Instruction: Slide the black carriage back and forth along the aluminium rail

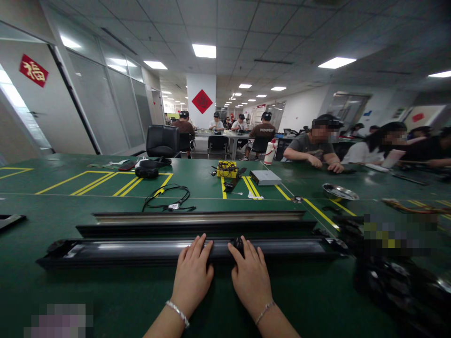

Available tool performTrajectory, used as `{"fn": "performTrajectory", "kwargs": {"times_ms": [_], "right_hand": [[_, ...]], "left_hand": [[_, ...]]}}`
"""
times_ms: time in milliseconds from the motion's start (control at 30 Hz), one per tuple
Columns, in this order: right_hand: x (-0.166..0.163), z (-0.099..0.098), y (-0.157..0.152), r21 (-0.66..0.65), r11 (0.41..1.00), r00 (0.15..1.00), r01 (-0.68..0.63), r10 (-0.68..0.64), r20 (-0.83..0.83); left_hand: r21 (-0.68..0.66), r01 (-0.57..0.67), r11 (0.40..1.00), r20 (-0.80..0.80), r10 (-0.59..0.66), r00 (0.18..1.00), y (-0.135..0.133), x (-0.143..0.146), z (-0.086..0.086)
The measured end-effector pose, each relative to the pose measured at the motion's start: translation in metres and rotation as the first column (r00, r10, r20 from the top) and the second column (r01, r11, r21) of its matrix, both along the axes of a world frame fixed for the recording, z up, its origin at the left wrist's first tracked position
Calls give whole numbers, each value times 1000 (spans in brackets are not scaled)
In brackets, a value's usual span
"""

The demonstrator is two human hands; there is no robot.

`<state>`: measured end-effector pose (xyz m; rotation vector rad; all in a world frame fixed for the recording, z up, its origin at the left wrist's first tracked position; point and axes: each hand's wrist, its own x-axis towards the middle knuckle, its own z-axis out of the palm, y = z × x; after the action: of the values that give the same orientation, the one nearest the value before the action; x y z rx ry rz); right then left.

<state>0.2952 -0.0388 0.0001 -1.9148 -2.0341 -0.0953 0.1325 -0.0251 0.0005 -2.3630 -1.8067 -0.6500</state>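
Observation:
Two long black metal rails lie across the green table in front of me. The nearer rail (123, 251) runs from left to right under my fingertips. The farther rail (197, 220) lies parallel behind it. My left hand (192, 277) rests palm down with its fingers stretched onto the near rail. My right hand (250, 277) lies beside it, fingers spread, touching the rail next to a small black part (238, 243) that sits on the rail. Neither hand grips anything.
A black cable (169, 197), a yellow box (227, 169), a grey flat box (265, 177) and a metal bowl (340, 191) lie farther back. Dark parts (398, 277) are heaped at the right. Several people sit at the right and at far tables.

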Motion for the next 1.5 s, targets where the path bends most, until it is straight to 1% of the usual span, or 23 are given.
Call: {"fn": "performTrajectory", "kwargs": {"times_ms": [367, 700, 900, 1100, 1300, 1500], "right_hand": [[0, -4, -1, 12, 1000, 1000, 7, -7, 19], [1, -5, -1, 18, 1000, 1000, 13, -13, 11], [0, -3, -2, 8, 1000, 1000, 16, -16, 6], [3, -2, -2, -5, 998, 998, 64, -64, -1], [6, -3, -1, 11, 997, 997, 73, -73, -5], [6, 2, -1, 36, 996, 996, 85, -84, -18]], "left_hand": [[15, 1, 1000, -4, -1, 1000, -1, 0, 1], [3, -4, 1000, -11, 4, 1000, 0, 0, 1], [11, 2, 1000, -15, -2, 1000, 0, 0, -1], [1, -2, 1000, 14, 2, 1000, 0, 1, 2], [-5, -3, 1000, 21, 3, 1000, -1, 1, 2], [4, 3, 1000, 30, -3, 1000, 0, -1, 0]]}}
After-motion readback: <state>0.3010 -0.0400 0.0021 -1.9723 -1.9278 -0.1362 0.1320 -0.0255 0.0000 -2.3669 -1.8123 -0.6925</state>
